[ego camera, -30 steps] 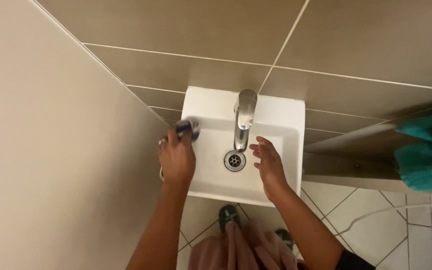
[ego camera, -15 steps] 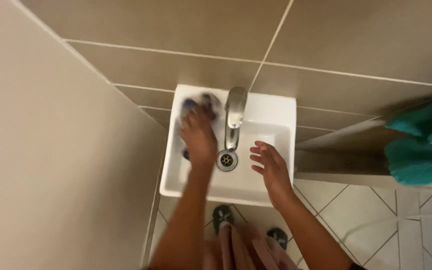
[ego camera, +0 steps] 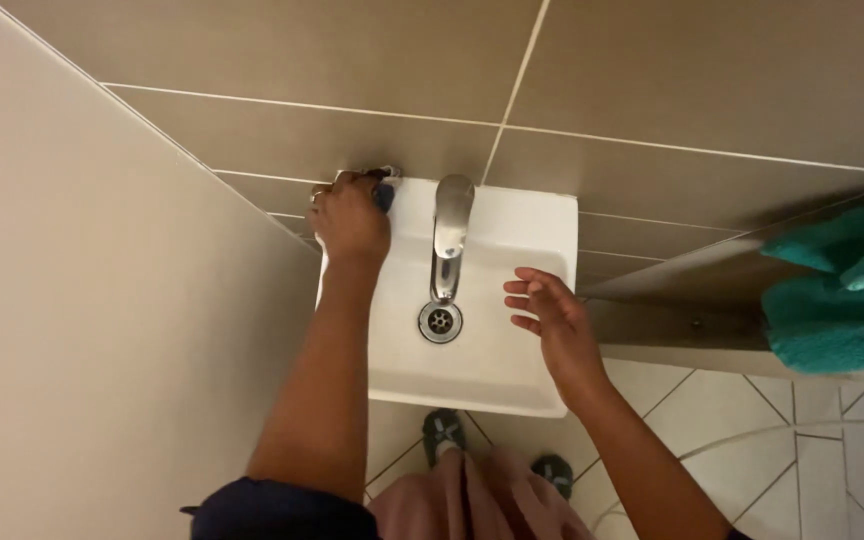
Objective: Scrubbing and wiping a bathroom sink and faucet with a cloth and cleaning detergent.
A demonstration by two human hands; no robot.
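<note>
A small white wall-mounted sink (ego camera: 512,240) has a chrome tap (ego camera: 449,235) at its back and a round metal drain (ego camera: 440,320) in the bowl. My left hand (ego camera: 350,218) is at the sink's back left corner, against the wall tiles, closed around a small dark blue object (ego camera: 383,193) that is mostly hidden by my fingers. My right hand (ego camera: 550,318) hovers over the right side of the bowl with its fingers spread and nothing in it.
A beige partition wall (ego camera: 102,300) stands close on the left. Teal towels (ego camera: 837,290) hang at the right edge. Below the sink are my shoes (ego camera: 444,430) and a white tiled floor (ego camera: 752,440).
My left hand moved with the dark object from the sink's left rim up to the back left corner by the wall. My right hand drifted slightly right, staying spread over the bowl.
</note>
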